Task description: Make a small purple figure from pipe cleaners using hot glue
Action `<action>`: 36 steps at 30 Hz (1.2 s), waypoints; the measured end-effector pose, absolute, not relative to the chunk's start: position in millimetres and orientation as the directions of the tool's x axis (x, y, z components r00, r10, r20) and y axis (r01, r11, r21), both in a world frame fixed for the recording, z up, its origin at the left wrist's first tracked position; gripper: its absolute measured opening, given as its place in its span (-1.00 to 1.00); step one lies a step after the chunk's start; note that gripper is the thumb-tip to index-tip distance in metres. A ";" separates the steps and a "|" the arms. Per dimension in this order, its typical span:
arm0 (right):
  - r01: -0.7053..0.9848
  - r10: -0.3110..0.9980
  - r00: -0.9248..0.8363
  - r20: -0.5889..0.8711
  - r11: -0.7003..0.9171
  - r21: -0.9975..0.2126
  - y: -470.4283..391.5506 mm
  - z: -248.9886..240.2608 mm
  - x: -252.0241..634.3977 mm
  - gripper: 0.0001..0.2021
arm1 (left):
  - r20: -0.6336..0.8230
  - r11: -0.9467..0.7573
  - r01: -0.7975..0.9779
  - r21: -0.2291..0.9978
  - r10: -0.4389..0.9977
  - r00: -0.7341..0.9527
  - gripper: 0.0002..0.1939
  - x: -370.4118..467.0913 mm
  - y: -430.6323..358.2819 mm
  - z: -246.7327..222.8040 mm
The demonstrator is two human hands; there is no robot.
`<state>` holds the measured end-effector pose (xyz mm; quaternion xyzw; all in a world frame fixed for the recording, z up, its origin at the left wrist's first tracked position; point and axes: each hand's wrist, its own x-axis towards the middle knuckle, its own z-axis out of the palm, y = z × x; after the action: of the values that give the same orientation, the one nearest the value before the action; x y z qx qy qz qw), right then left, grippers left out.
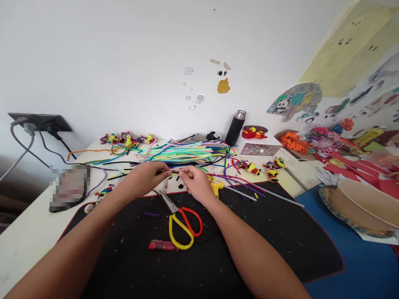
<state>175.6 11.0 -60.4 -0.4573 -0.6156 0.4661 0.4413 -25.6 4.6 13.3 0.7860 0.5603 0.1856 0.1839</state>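
My left hand (149, 176) and my right hand (195, 182) are close together over the back edge of the black mat (131, 257), each with its fingers pinched. Between the fingertips runs a thin, small piece, pinkish in part, too small to name. Just below the hands lie scissors (181, 226) with one yellow and one red handle, blades toward the hands. A red cutter (162, 245) rests beside the yellow handle. Behind the hands spreads a pile of coloured pipe cleaners (181, 151). A yellow glue gun (217, 185) lies right of my right hand.
Small colourful figures (127, 139) lie at the back left, more (272, 169) at the right. A black bottle (236, 128) leans by a white box (262, 146). Bowls (370, 203) stand on a blue surface at the right. A power strip (40, 121) with cables is at the left.
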 end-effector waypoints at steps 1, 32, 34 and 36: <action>0.177 0.974 -0.192 0.121 0.156 -0.972 10.3 -60.5 175.8 -0.81 | 0.089 -0.297 0.815 0.498 0.952 0.292 -0.63 -26.3 4.2 14.5; 0.041 0.968 -0.249 0.011 0.021 -0.999 3.1 -49.8 173.9 -0.87 | 0.129 -0.252 0.761 0.597 0.967 0.219 -0.56 -7.7 -2.7 23.8; 0.060 0.970 -0.244 0.013 0.029 -0.998 3.7 -49.8 174.1 -0.87 | 0.159 -0.282 0.766 0.578 0.959 0.234 -0.59 -7.0 -3.7 23.1; 0.086 0.974 -0.228 0.016 0.036 -0.996 4.3 -50.5 174.6 -0.87 | 0.197 -0.327 0.774 0.542 0.945 0.261 -0.62 -5.2 -5.6 21.5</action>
<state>174.6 4.3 -50.5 -0.4550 -0.5822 0.5244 0.4232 -5.2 -5.6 21.5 0.7753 0.5544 0.2495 0.1710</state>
